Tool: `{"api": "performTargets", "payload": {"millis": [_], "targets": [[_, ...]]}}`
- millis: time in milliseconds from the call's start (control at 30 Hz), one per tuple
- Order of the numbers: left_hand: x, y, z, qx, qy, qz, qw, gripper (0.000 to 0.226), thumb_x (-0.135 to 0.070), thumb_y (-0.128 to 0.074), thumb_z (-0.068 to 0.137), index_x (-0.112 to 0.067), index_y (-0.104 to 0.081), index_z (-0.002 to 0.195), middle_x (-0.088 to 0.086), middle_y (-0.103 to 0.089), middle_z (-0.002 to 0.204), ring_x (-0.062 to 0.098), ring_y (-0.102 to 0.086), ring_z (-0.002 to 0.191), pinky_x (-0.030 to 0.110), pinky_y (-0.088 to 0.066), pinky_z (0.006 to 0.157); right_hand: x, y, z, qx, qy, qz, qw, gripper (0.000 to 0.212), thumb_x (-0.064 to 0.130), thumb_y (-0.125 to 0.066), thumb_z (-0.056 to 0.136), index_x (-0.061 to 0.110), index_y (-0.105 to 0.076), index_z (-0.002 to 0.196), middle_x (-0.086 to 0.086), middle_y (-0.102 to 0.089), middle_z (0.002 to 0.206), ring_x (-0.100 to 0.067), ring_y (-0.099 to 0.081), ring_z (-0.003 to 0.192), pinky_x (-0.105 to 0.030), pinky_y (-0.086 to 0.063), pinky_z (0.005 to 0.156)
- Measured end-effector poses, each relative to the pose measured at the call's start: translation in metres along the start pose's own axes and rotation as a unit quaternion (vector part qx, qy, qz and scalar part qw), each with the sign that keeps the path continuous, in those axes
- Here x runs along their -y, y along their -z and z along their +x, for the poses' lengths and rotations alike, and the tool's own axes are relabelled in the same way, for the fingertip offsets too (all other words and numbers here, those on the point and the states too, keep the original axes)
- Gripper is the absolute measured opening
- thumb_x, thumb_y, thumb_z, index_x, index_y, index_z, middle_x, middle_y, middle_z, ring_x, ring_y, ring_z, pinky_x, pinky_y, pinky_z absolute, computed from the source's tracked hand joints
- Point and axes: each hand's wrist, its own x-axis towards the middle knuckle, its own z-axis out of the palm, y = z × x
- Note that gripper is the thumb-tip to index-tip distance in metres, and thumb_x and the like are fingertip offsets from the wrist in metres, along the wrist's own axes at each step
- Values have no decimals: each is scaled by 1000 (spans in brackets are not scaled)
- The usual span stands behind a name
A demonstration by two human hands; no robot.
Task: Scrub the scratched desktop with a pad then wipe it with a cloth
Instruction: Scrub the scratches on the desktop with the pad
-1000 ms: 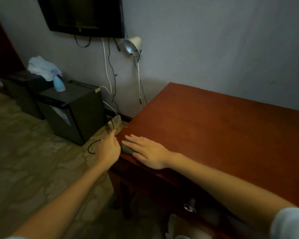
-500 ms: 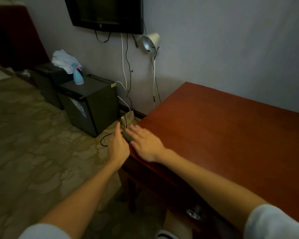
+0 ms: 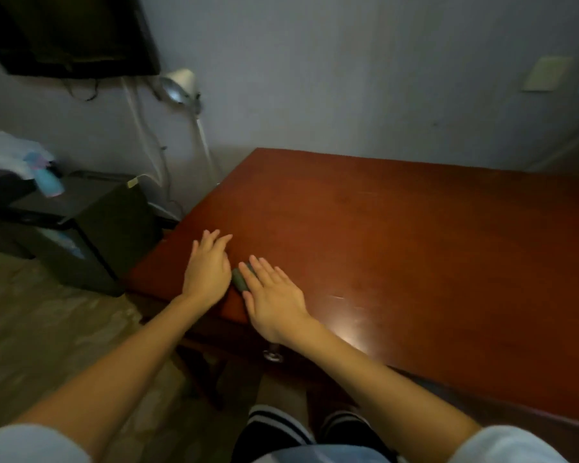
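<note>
My right hand [image 3: 274, 300] presses the dark pad [image 3: 239, 279] onto the table [image 3: 415, 245], fingers straight. The pad's visible strip runs 11-to-5 o'clock. My left hand [image 3: 208, 270] lies flat-fingered at its 9 o'clock.

Left hand [image 3: 208, 270]: mine, palm down, fingers [image 3: 214, 242] straight and held close together, pointing forward and slightly right. Right hand [image 3: 276, 300]: just beside it but apart, palm down, fingers [image 3: 264, 269] extended and a little spread, pointing forward and slightly left. My left forearm [image 3: 121, 355] and right forearm [image 3: 375, 372] are bare, stretched forward and converging; both wrists are nearly straight.
</note>
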Motion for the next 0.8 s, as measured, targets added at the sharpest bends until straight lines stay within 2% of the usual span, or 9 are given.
{"api": "performTargets", "payload": {"millis": [67, 133, 200, 300, 367, 567, 800], "targets": [[-52, -21, 7, 38, -81, -16, 996, 45, -6, -38, 97, -8, -42, 142, 14, -30, 153, 28, -16, 146, 35, -7, 118, -50, 21, -36, -20, -71, -7, 997, 80, 46, 8, 80, 20, -13, 152, -3, -9, 160, -18, -7, 148, -31, -2, 118], [-112, -42, 9, 80, -145, -28, 986, 46, -10, -36, 100, -10, -36, 146, 10, -25, 156, 23, -12, 147, 31, -5, 118, -105, 46, -81, -36, -153, -29, 987, 82, 47, 11, 76, 23, -9, 152, -1, -5, 160, -16, -4, 148, -29, 0, 118], [-175, -62, 3, 126, -204, -38, 970, 47, -16, -32, 103, -13, -28, 150, 4, -18, 159, 18, -7, 148, 28, -3, 118, -159, 71, -137, -53, -234, -56, 969, 74, 45, 6, 83, 25, -7, 152, 1, -3, 161, -14, -3, 148, -28, -1, 118], [-260, -92, -18, 176, -292, -65, 938, 49, -22, -29, 104, -16, -21, 152, 0, -11, 160, 13, -2, 148, 26, -2, 119, -232, 104, -230, -74, -350, -81, 930, 55, 40, -12, 100, 26, -7, 153, 1, -3, 160, -14, -3, 148, -29, -1, 118], [-307, -112, -37, 206, -338, -89, 914, 50, -26, -30, 104, -20, -19, 152, -3, -9, 160, 11, -1, 147, 26, -2, 118, -274, 127, -294, -85, -419, -75, 901, 53, 37, -21, 103, 25, -8, 153, 0, -5, 160, -15, -3, 148, -31, -1, 118], [-408, -153, -83, 259, -416, -102, 866, 54, -34, -32, 103, -26, -14, 153, -6, -4, 160, 11, 1, 147, 28, -5, 116, -367, 179, -450, -132, -597, -60, 789, 52, 34, -21, 103, 23, -11, 153, -4, -6, 160, -19, -4, 148, -35, -4, 119], [-469, -185, -98, 258, -456, -87, 847, 53, -34, -29, 103, -26, -12, 152, -6, -3, 160, 9, 2, 146, 24, 1, 114, -429, 208, -525, -179, -687, -63, 702, 53, 33, -20, 102, 17, -14, 152, -8, -9, 160, -23, -7, 148, -39, -7, 120]]}}
